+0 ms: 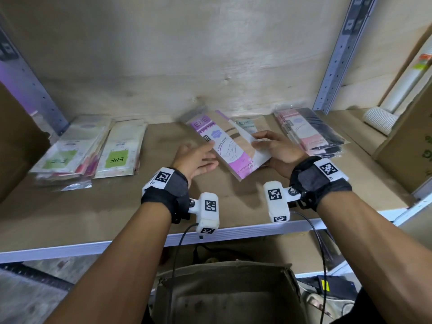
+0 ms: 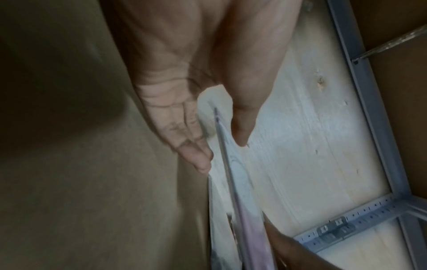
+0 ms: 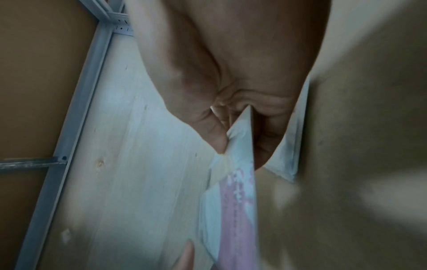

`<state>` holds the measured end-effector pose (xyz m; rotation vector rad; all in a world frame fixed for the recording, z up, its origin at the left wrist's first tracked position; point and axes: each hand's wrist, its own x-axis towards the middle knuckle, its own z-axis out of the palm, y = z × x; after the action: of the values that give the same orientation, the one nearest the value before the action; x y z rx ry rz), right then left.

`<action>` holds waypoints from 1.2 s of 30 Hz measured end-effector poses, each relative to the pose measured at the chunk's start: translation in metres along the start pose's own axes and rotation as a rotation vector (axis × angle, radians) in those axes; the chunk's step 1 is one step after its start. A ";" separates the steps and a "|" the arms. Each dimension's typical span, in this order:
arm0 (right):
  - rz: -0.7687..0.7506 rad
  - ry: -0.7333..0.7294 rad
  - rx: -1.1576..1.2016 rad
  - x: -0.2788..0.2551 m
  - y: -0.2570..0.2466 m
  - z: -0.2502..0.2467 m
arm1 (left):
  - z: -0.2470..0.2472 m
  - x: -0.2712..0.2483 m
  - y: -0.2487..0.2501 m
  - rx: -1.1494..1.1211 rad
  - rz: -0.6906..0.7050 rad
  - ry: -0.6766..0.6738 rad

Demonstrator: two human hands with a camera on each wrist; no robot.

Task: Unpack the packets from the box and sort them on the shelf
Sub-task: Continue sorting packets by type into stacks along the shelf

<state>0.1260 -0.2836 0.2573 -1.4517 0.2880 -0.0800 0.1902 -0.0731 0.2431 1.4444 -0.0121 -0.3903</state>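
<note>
My right hand (image 1: pixel 273 148) pinches the purple packet (image 1: pixel 233 146) mid-shelf (image 1: pixel 117 206) | left hand (image 1: pixel 196 157) open beside it, perhaps touching | risk: slick sleeve slips, lands on wrong pile (image 1: pixel 308 132)

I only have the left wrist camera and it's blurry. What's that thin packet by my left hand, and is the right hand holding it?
Observer: In the head view it is a purple packet. The right hand pinches its right edge, thumb on top.
Operator: And what's the left hand doing?
Observer: The left hand is open, with straight fingers at the packet's left edge.
Operator: Are there any piles sorted already?
Observer: Yes. On the shelf there are green-label piles at the left and a pink and black pile at the right.
</note>
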 end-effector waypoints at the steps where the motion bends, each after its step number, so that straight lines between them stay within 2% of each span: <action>1: -0.006 0.016 0.024 0.001 -0.001 -0.002 | 0.004 -0.001 -0.001 0.032 -0.006 -0.036; 5: 0.011 0.099 0.088 0.005 -0.001 -0.009 | 0.029 -0.003 -0.006 0.094 0.063 -0.159; 8: 0.020 0.153 0.051 0.009 -0.003 -0.015 | 0.046 0.004 -0.006 0.111 0.112 -0.131; 11: -0.007 0.207 -0.200 0.014 -0.008 -0.023 | 0.055 0.017 -0.002 0.184 0.161 -0.066; 14: -0.020 0.254 -0.391 0.018 -0.012 -0.034 | 0.063 0.027 0.000 0.288 0.181 -0.063; 17: 0.008 0.302 -0.569 0.021 -0.012 -0.043 | 0.073 0.032 -0.003 0.355 0.136 -0.089; 21: 0.102 0.304 -0.756 0.020 -0.011 -0.048 | 0.081 0.031 -0.004 0.338 0.049 -0.168; 25: 0.102 0.324 -0.848 0.018 -0.010 -0.050 | 0.085 0.029 -0.002 0.315 -0.027 -0.184; 36: 0.114 0.308 -1.005 0.014 -0.015 -0.043 | 0.086 0.028 -0.002 0.337 -0.057 -0.164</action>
<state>0.1306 -0.3300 0.2660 -2.4177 0.7287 -0.0678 0.1956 -0.1632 0.2470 1.7429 -0.1765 -0.5732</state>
